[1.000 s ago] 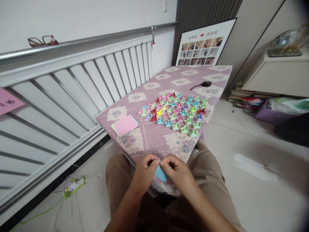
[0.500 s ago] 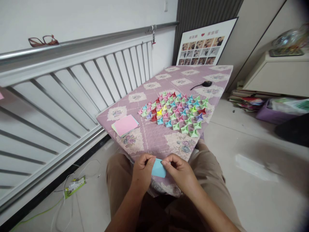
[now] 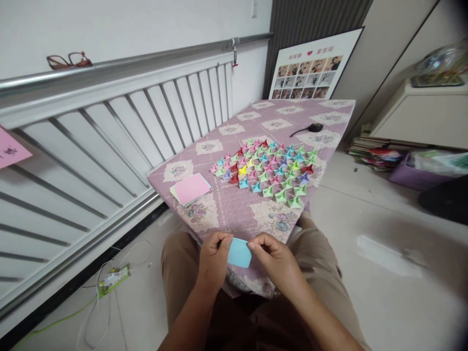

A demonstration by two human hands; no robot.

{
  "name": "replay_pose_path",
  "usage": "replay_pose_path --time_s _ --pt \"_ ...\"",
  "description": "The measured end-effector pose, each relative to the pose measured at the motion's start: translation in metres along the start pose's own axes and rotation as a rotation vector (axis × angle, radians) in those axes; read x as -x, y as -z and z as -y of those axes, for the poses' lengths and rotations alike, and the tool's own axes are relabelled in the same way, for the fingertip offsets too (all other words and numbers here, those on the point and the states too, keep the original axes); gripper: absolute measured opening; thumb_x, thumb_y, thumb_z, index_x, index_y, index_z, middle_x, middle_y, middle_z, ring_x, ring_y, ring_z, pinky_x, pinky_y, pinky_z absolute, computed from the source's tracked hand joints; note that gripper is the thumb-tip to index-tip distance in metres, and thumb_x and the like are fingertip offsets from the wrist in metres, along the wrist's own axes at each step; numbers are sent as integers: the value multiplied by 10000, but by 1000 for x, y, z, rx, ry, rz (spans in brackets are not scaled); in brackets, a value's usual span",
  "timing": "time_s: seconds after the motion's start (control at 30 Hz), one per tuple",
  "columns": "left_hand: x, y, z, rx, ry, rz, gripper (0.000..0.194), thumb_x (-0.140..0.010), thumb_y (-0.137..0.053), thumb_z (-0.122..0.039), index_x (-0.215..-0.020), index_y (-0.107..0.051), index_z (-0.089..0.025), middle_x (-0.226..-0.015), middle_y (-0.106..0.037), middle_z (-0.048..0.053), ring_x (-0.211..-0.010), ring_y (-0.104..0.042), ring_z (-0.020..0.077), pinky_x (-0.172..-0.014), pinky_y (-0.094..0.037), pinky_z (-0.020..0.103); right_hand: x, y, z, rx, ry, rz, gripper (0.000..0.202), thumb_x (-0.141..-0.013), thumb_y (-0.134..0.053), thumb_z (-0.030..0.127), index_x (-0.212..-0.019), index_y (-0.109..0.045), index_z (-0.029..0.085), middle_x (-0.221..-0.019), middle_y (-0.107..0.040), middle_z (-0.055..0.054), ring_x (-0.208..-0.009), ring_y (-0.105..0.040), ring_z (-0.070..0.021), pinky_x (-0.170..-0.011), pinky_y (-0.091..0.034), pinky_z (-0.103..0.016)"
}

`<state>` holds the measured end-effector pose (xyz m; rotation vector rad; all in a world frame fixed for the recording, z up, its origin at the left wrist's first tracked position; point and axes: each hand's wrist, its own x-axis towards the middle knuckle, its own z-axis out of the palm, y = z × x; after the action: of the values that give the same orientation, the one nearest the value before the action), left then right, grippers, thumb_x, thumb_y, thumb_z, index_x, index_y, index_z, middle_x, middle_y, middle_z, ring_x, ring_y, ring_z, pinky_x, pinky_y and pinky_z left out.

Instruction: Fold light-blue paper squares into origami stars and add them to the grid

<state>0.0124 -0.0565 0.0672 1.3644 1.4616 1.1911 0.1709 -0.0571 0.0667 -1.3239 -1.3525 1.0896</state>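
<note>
A sheet of light-blue paper [image 3: 239,253] is held up above the near corner of the table. My left hand [image 3: 215,256] pinches its upper left edge between thumb and fingers. On the other side, my right hand [image 3: 270,256] pinches the upper right edge the same way. Beyond my hands, rows of small folded paper pieces [image 3: 269,191] in green, pink, blue, red, yellow and purple stand on the tablecloth. To their left lies a small stack of paper sheets [image 3: 190,188], a pink one on top.
The floral purple tablecloth [image 3: 234,209] covers a table narrowing towards me. A white radiator [image 3: 120,141] runs along the left, with glasses [image 3: 69,61] on the pipe above. A black object with a short cable [image 3: 315,127] lies at the back right. A power strip [image 3: 114,280] sits on the floor.
My hands have drawn slightly apart, so more of the blue paper's upper edge shows. The view has shifted a little to the left, and more of the pink note at the left edge shows.
</note>
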Motion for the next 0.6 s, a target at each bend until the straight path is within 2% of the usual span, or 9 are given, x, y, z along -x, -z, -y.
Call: replay_pose_path --time_s 0.2,0.3,0.43,0.6 --pt "0 1 0 -24 5 11 194 -844 -527 -316 -777 -636 -170 -739 -618 6 -714 -540 149 -651 -402 244 1 4 -5 63 15 30 257 -798 -571 422 -663 -585 203 -634 -544 20 -625 -486 -130 -585 -388 -236" --pt "-2 3 1 -21 8 24 193 -839 -528 -314 -780 -640 -168 -737 -621 10 -712 -541 151 -638 -398 244 1 6 -5 96 18 85 262 -823 -546 417 -671 -570 205 -635 -520 27 -617 -475 -123 -574 -380 -232" --pt "-6 5 -3 -50 4 87 185 -826 -531 -296 -758 -644 -166 -699 -614 7 -676 -533 145 -618 -392 243 -1 5 1 48 6 129 189 -789 -587 392 -789 -634 209 -714 -560 10 -675 -511 -137 -611 -420 -239" --pt "-8 6 -10 -45 -9 143 154 -792 -558 -276 -732 -647 -167 -693 -616 6 -678 -533 141 -625 -400 240 -3 1 6 102 -11 179 209 -769 -592 374 -650 -603 202 -631 -544 17 -615 -479 -128 -554 -393 -232"
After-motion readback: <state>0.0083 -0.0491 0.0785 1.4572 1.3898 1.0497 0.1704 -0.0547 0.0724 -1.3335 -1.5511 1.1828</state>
